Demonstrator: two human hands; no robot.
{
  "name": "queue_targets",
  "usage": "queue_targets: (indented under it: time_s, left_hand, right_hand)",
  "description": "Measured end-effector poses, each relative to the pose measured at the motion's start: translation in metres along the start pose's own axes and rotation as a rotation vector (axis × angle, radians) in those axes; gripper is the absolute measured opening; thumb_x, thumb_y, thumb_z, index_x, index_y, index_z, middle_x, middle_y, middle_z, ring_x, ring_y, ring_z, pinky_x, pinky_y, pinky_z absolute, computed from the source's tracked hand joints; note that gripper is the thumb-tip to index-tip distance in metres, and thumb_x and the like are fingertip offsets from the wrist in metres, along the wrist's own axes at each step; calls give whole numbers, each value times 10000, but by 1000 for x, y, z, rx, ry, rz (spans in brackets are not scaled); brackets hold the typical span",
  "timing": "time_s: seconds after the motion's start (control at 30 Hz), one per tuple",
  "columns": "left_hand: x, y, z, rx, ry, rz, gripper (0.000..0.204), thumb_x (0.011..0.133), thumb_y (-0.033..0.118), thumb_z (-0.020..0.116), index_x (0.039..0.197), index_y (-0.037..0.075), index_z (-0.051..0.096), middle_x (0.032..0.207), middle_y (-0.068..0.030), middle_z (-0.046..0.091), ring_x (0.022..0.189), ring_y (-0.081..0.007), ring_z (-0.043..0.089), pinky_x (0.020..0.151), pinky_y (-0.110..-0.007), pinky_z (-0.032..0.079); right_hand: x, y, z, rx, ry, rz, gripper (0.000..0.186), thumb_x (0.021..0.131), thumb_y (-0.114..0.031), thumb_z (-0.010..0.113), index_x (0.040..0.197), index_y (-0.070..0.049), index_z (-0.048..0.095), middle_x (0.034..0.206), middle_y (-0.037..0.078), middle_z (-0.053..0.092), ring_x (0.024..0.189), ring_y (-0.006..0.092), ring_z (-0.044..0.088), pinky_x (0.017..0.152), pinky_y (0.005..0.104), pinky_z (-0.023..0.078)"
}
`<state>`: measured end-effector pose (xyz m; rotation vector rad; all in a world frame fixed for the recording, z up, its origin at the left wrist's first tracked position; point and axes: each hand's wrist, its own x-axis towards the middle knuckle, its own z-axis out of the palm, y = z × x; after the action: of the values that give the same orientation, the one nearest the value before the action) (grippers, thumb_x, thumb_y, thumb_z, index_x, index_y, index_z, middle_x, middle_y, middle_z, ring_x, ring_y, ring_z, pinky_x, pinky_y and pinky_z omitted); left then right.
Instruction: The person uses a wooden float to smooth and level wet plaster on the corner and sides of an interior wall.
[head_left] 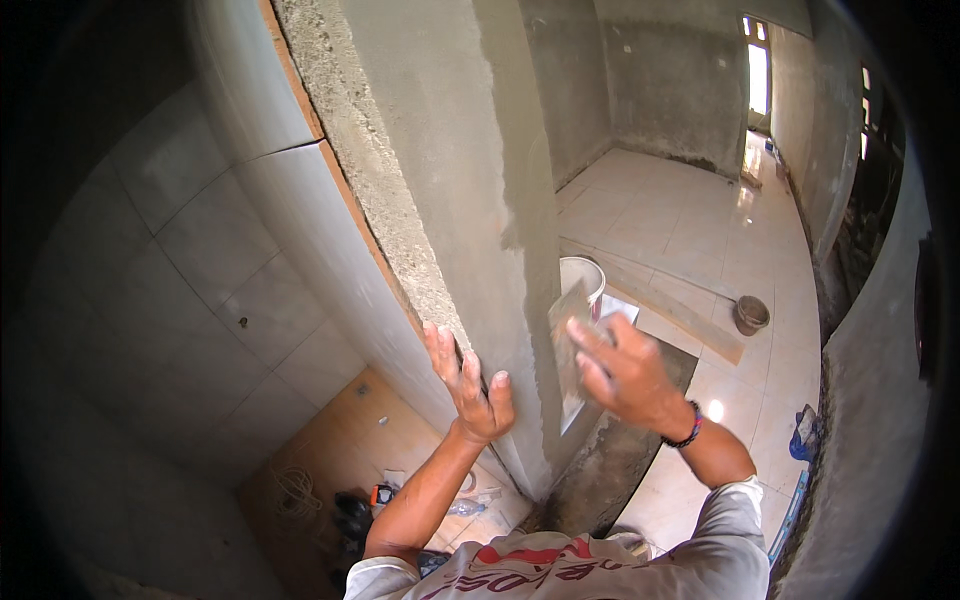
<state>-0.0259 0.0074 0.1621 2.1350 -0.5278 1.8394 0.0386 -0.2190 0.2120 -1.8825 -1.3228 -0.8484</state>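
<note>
Head view: unfinished room w/ pale floor tiles (690, 215), grey plastered wall end (470, 200) in centre. Left hand (468, 385) lies flat, fingers spread, on wall's rough edge. Right hand (625, 372) grips metal trowel (572, 345) pressed against wet plaster face; white bucket (585, 272) just behind.

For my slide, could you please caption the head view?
Left hand braces a plastered wall end while right hand presses a trowel against it.

left hand (470, 385) on wall end (450, 200) — trowel (572, 345) right | bucket (582, 278) behind
</note>
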Motion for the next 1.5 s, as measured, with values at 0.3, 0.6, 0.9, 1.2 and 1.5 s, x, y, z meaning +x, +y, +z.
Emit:
queue_targets:
  time_s: [0.3, 0.6, 0.9, 1.2, 1.5]
  left_hand:
    - [0, 3, -3, 15, -32, -21, 677, 985, 140, 436, 1596, 73, 152, 1638, -263, 87, 1516, -460, 100, 1207, -591, 106]
    - [-6, 2, 0, -10, -26, -44, 663, 1001, 167, 434, 1598, 107, 154, 1641, -250, 73, 1522, -441, 100, 1208, -579, 126]
    - [-9, 0, 0, 14, -39, -66, 685, 986, 168, 426, 1605, 134, 135, 1637, -267, 65, 1510, -487, 69, 1180, -652, 97]
    - [-9, 1, -1, 45, -59, -54, 690, 991, 169, 416, 1608, 120, 110, 1638, -262, 38, 1513, -475, 66, 1185, -638, 111]
    - [-7, 2, -2, 48, -59, -34, 676, 1004, 190, 415, 1600, 102, 109, 1635, -258, 33, 1512, -472, 66, 1183, -630, 129]
  right_hand:
    - [140, 10, -53, -39, 252, -149, 403, 830, -73, 650, 1231, -54, 687, 810, 172, 492, 654, 309, 557, 599, 415, 468]
    - [-78, -3, 56, 100, -144, 55, 623, 824, -62, 685, 1424, -67, 520, 916, 164, 518, 823, 323, 586, 680, 406, 518]
    - [-68, 61, -6, 1050, 57, 675, 445, 914, -123, 508, 1322, 24, 605, 1124, 124, 676, 979, 168, 634, 878, 307, 502]
    - [-77, 123, 58, 1525, 71, 866, 416, 940, -79, 458, 1299, 78, 599, 1234, 117, 666, 1079, 128, 629, 944, 281, 492]
    - [-34, 139, 75, 1375, -41, 630, 341, 975, -71, 507, 1261, 73, 625, 1298, 107, 649, 1080, 117, 623, 929, 268, 502]
